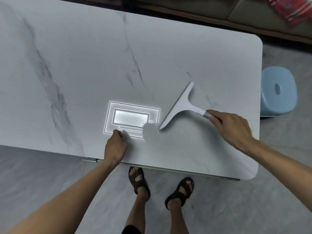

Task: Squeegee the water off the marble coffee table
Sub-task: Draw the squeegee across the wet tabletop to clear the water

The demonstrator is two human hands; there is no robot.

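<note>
A white marble coffee table (84, 65) with grey veins fills most of the head view. My right hand (231, 127) grips the grey handle of a white squeegee (181, 105), whose blade lies slanted on the tabletop right of centre. Small water droplets (172, 132) glint on the marble just below the blade's near end. My left hand (116, 146) rests on the table near its front edge, fingers curled under and holding nothing that I can see. A bright rectangular ceiling-light reflection (131, 118) shines beside it.
A light blue plastic stool (278, 93) stands on the floor at the table's right edge. A sofa with a red patterned cloth (290, 9) runs along the far side. My sandalled feet (140, 181) stand on the grey floor at the front edge.
</note>
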